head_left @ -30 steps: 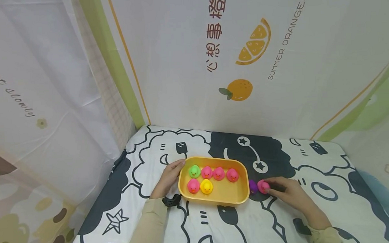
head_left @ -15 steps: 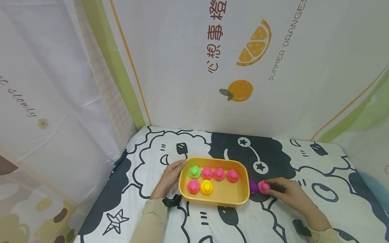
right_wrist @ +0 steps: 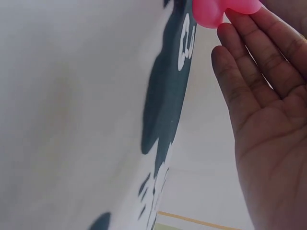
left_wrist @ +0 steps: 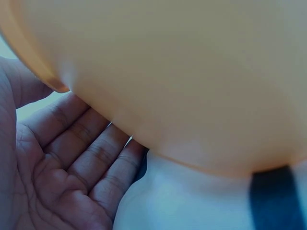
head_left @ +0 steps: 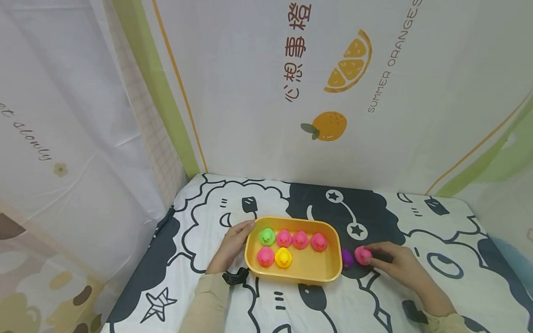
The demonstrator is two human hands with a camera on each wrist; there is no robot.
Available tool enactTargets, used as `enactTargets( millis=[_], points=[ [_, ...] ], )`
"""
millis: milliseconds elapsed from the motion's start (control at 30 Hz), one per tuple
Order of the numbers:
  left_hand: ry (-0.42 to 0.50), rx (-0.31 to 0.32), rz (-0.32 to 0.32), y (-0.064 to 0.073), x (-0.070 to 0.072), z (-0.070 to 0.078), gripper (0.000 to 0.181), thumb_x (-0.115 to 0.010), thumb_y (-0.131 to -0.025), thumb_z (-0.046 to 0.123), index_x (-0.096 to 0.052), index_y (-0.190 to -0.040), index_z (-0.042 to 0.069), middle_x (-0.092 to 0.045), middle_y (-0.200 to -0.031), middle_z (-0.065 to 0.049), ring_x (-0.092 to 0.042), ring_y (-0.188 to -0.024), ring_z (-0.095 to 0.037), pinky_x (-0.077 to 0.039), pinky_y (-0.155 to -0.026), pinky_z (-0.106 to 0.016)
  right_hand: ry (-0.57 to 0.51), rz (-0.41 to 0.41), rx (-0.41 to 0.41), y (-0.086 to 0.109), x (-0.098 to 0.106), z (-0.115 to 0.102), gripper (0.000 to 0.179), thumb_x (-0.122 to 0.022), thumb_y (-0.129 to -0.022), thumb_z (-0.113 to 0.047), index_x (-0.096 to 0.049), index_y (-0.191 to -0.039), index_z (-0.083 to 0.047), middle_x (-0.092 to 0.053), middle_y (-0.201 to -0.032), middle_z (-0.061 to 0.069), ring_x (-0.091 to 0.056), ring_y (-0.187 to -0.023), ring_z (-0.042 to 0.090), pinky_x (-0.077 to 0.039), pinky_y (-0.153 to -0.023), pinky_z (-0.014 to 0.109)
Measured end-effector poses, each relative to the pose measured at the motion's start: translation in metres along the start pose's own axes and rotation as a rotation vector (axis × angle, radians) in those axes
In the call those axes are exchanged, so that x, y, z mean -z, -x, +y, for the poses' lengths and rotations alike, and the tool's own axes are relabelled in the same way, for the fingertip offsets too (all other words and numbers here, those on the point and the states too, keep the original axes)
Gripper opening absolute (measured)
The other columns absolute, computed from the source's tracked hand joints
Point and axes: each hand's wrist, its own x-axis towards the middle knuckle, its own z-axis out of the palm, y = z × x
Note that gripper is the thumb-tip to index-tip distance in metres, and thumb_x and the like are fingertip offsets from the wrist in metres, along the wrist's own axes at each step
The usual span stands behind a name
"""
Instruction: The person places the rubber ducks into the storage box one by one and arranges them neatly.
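A yellow plastic tray sits mid-table with several rubber ducks inside: a green duck, a yellow duck and pink ones such as this pink duck. At its left end, my left hand touches the outer wall with fairly straight fingers; the left wrist view shows the thumb by the rim and an opened palm. To the right of the tray, my right hand pinches a pink rubber duck between thumb and fingers. Between that duck and the tray lies a purple duck.
The table is covered by a black-and-white cartoon cloth. Behind it hangs a pale curtain printed with oranges, and another curtain closes the left side.
My right hand and its pink duck have shifted very slightly to the right, opening a small gap from the purple duck. My left hand and the tray stay in place.
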Motion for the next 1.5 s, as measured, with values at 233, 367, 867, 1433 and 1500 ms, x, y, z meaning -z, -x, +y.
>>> enactTargets(
  millis=[233, 367, 867, 1433, 1500],
  points=[
    [0.002, 0.004, 0.002, 0.0, 0.0, 0.0, 0.053, -0.057, -0.1, 0.051, -0.066, -0.133, 0.012, -0.061, -0.139, -0.006, -0.053, -0.133, -0.028, -0.045, -0.111, -0.047, 0.02, 0.016, 0.025, -0.007, 0.007, -0.002, 0.036, -0.085, -0.083, -0.029, -0.074, -0.113, -0.013, -0.073, -0.11, 0.005, -0.068, -0.105, 0.032, -0.059, -0.086, 0.053],
    [0.002, 0.0, -0.001, -0.001, 0.001, -0.002, 0.053, -0.056, -0.1, 0.052, -0.066, -0.133, 0.012, -0.062, -0.138, -0.006, -0.053, -0.133, -0.028, -0.045, -0.111, -0.048, 0.051, 0.042, 0.077, -0.012, 0.011, -0.006, 0.036, -0.086, -0.081, -0.024, -0.073, -0.113, -0.011, -0.073, -0.109, 0.006, -0.069, -0.104, 0.032, -0.06, -0.084, 0.053],
    [-0.006, 0.004, -0.003, -0.002, 0.0, 0.0, 0.056, -0.057, -0.098, 0.055, -0.066, -0.133, 0.012, -0.061, -0.14, -0.007, -0.051, -0.135, -0.029, -0.045, -0.111, -0.047, 0.044, 0.019, 0.101, -0.029, 0.026, -0.021, 0.04, -0.085, -0.083, -0.029, -0.073, -0.116, -0.01, -0.072, -0.112, 0.007, -0.066, -0.109, 0.034, -0.059, -0.086, 0.056],
    [-0.004, 0.016, 0.002, -0.001, 0.001, 0.001, 0.056, -0.057, -0.098, 0.055, -0.066, -0.133, 0.013, -0.061, -0.139, -0.006, -0.052, -0.133, -0.028, -0.045, -0.111, -0.046, 0.044, 0.037, 0.203, -0.044, 0.032, -0.034, 0.039, -0.087, -0.08, -0.018, -0.073, -0.116, -0.011, -0.073, -0.11, 0.004, -0.068, -0.105, 0.03, -0.06, -0.085, 0.052],
    [-0.005, 0.018, 0.005, 0.0, 0.001, 0.001, 0.055, -0.057, -0.098, 0.055, -0.066, -0.133, 0.013, -0.061, -0.138, -0.006, -0.053, -0.133, -0.028, -0.045, -0.11, -0.047, 0.043, 0.031, 0.233, -0.048, 0.033, -0.039, 0.039, -0.087, -0.08, -0.018, -0.073, -0.116, -0.012, -0.073, -0.11, 0.002, -0.068, -0.105, 0.028, -0.06, -0.085, 0.051]
  ],
)
